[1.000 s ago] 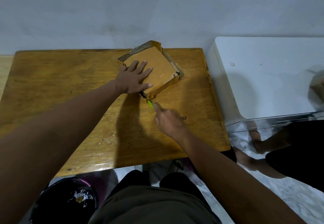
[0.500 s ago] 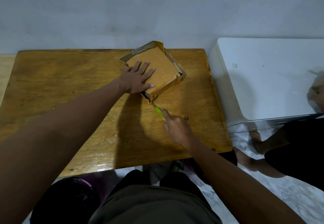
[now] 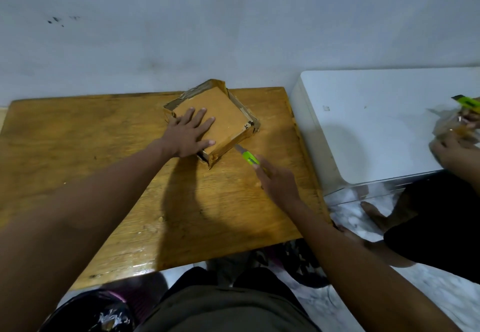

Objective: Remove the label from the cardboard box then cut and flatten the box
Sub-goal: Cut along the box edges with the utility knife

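A shallow brown cardboard box (image 3: 223, 113) lies on the wooden table (image 3: 78, 134) near the far edge, turned corner-on to me. My left hand (image 3: 189, 134) presses flat on its top, fingers spread. In my right hand (image 3: 278, 181) is a green utility knife (image 3: 249, 159). Its blade tip touches the lower right side of the box near the table surface. No label shows on the box top; only a small printed mark sits at its right corner.
A white box-like surface (image 3: 376, 129) stands right of the table. Beside it another person's hands (image 3: 449, 147) hold a cardboard piece and a second green knife (image 3: 467, 103). A dark bin (image 3: 91, 313) sits on the floor at the table's near left.
My right hand has shifted right with the knife, from the box's near corner to along its right side. The left hand stays pressed on the box.
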